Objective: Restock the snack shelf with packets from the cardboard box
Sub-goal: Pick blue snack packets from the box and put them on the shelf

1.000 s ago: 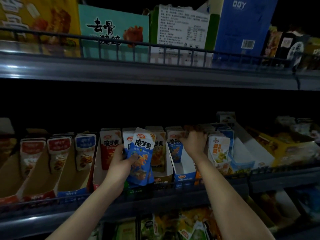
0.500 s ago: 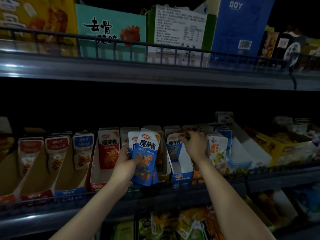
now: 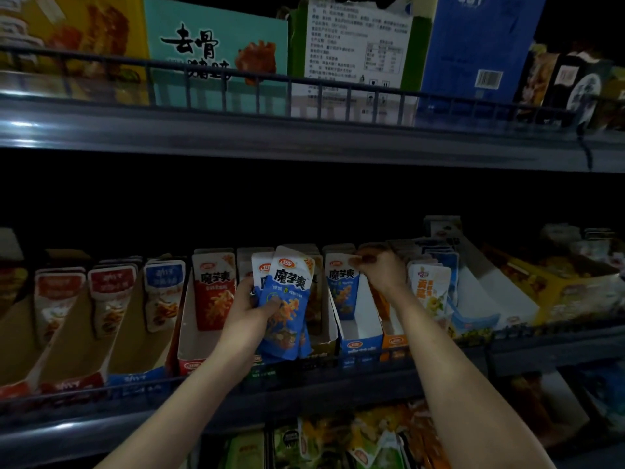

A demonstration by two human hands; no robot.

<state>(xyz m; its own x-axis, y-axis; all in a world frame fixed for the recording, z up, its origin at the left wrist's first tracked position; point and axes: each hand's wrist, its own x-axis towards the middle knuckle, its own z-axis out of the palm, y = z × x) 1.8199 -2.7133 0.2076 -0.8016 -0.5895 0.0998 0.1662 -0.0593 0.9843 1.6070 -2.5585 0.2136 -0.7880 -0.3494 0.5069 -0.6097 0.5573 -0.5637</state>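
Hands are working at a dim snack shelf [image 3: 558, 346]; left hand [image 3: 248, 314] is gripping spare blue packets [image 3: 287, 292] just in front, likely as ready stock. Right hand [image 3: 384, 270] is pinching the top of a standing packet [image 3: 341, 289] in the blue tray [image 3: 362, 345], seemingly seating it upright.

blue packets [image 3: 287, 299]: white-topped, small fanned stack, upright, leaned toward 1 o'clock, held in left hand [image 3: 252, 313] before snack shelf [image 3: 541, 348] | matching packet [image 3: 343, 286]: stood in blue tray [image 3: 360, 345] at stack's 3 o'clock
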